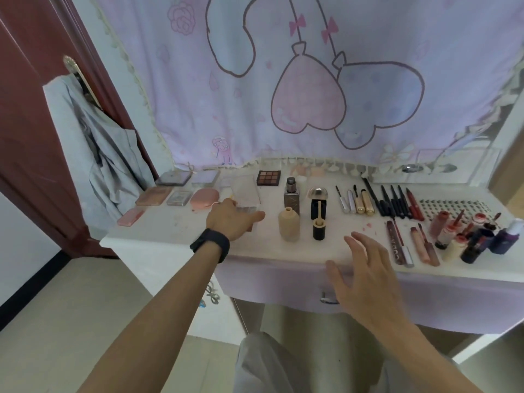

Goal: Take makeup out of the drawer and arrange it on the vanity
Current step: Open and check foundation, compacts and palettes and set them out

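Makeup lies in rows on the white vanity top (175, 231). My left hand (231, 218) grips a clear flat palette case (246, 194) at its near end. My right hand (365, 276) hovers with spread fingers over the front edge of the vanity, above the closed lilac drawer (272, 285) and its metal handle (326, 297), holding nothing. A beige bottle (289, 228) and a black and gold jar (319, 229) stand between my hands. Compacts (153, 195), a brown eyeshadow palette (268, 177), pencils (394, 201) and lip glosses (425, 245) are laid out.
A pink cartoon curtain (283, 80) hangs behind the vanity. A grey garment (107, 154) hangs on the red-brown door (28, 123) at the left. Small bottles (504, 236) crowd the right end. My knee (283, 364) is under the table.
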